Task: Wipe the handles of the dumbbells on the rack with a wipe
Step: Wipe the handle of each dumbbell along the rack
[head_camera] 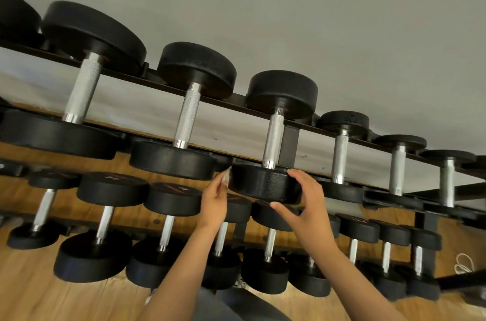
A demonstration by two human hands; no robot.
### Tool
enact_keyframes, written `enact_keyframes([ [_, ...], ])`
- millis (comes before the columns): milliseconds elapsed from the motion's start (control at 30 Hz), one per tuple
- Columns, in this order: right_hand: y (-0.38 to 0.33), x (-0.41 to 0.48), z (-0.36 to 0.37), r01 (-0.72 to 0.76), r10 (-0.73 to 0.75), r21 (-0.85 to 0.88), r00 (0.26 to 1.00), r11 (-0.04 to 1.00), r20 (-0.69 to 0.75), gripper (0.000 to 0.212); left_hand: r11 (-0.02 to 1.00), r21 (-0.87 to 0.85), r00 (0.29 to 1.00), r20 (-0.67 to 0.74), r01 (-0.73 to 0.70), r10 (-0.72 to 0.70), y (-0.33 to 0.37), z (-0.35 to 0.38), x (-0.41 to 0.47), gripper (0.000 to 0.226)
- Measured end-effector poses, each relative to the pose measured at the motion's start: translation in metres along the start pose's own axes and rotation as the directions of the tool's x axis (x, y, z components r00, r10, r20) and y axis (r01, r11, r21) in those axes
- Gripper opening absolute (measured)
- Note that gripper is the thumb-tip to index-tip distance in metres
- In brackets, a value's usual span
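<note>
A two-tier black rack holds several black dumbbells with knurled steel handles. Both hands are at the near head of the third dumbbell on the upper tier; its handle rises above them. My left hand pinches a small white wipe against the left side of that head. My right hand cups the head's right side, fingers on its top edge and thumb under it.
More dumbbells lie on the lower tier below my hands. The floor is wood. A grey wall stands behind the rack. A white cord lies on the floor at the right.
</note>
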State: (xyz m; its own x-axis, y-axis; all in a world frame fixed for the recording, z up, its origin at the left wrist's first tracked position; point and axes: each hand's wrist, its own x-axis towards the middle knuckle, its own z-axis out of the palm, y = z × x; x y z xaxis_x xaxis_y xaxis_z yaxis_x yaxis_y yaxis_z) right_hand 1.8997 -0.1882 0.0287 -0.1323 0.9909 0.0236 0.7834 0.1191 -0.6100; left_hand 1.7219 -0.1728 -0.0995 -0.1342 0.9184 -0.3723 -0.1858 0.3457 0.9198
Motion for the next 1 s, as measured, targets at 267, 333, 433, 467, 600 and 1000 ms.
enact_keyframes([
  [267, 0.003, 0.0, 0.001, 0.015, -0.015, 0.002, 1.0, 1.0, 0.002, 0.074, 0.993, -0.004, 0.987, -0.113, -0.117, 0.116, 0.013, 0.002, -0.031, 0.032],
  [333, 0.004, 0.0, 0.002, 0.016, -0.016, 0.004, 1.0, 1.0, -0.005, 0.074, 0.99, -0.013, 0.975, -0.176, -0.139, 0.134, 0.019, 0.006, -0.044, 0.032],
  [433, 0.004, 0.0, 0.003, 0.01, -0.01, 0.006, 1.0, 1.0, -0.016, 0.074, 0.978, -0.036, 0.955, -0.223, -0.206, 0.194, 0.032, 0.015, -0.06, 0.034],
  [467, 0.004, 0.0, 0.003, 0.008, -0.008, 0.007, 1.0, 1.0, -0.018, 0.073, 0.972, -0.033, 0.95, -0.221, -0.234, 0.222, 0.036, 0.017, -0.064, 0.035],
  [600, 0.003, -0.002, 0.004, 0.011, -0.011, 0.013, 1.0, 1.0, -0.028, 0.072, 0.92, 0.144, 0.906, -0.175, -0.364, 0.386, 0.042, 0.026, -0.073, 0.042],
  [1000, -0.001, 0.002, -0.004, 0.041, -0.042, -0.036, 0.999, 0.999, -0.033, 0.068, 0.804, 0.38, 0.812, -0.191, -0.456, 0.551, 0.053, 0.048, -0.078, 0.03],
])
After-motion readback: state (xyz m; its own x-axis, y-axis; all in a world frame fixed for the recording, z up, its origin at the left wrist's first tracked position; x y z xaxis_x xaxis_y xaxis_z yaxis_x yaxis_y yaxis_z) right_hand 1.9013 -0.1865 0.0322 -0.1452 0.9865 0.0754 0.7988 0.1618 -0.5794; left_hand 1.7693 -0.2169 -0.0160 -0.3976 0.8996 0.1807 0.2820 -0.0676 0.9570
